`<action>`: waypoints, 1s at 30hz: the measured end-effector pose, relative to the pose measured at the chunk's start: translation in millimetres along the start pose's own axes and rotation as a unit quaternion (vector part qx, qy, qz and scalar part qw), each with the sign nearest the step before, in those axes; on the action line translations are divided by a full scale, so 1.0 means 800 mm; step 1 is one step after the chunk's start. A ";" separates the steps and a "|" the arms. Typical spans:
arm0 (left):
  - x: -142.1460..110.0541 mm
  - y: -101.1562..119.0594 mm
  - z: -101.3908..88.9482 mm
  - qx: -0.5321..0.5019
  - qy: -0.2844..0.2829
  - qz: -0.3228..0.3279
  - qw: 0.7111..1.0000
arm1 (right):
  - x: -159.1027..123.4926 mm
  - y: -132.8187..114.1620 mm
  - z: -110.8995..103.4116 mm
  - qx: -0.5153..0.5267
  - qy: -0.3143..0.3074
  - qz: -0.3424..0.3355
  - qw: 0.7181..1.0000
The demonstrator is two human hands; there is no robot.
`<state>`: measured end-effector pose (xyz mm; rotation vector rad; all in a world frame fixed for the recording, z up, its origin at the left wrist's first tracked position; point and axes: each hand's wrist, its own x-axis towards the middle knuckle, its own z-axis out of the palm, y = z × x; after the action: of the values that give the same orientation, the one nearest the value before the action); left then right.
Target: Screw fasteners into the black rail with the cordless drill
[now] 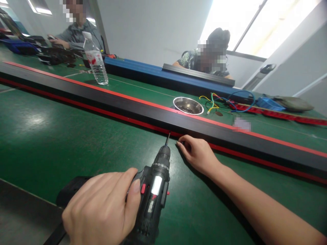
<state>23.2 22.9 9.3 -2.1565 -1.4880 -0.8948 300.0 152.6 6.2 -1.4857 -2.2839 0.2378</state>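
Observation:
My left hand (102, 204) is wrapped round the handle of a black cordless drill (155, 190). The drill points away from me, and the tip of its bit (167, 139) is at the near red edge of a long black rail (143, 112) with red strips along both sides. Just right of the bit, my right hand (195, 151) rests by the same edge with its fingers curled together. Something small and dark shows between thumb and forefinger, too little to name.
Behind the rail stand a metal bowl (188, 105) of small dark pieces and a water bottle (95, 63). Coloured wires (213, 102) lie right of the bowl. Farther back is a blue-and-black rail (138, 69). Two people sit across the green table (33, 126).

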 end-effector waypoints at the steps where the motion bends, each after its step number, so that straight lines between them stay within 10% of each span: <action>1: 0.000 0.000 -0.001 0.000 -0.003 0.001 1.000 | -0.001 0.000 0.001 -0.003 0.003 -0.009 1.000; 30: 0.009 0.001 0.000 -0.014 0.021 0.019 1.000 | -0.001 0.009 -0.003 0.082 0.031 -0.069 0.994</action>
<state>25.9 27.5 14.2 -2.1638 -1.4191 -0.9469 306.9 154.9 5.6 -1.2323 -2.2473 0.3253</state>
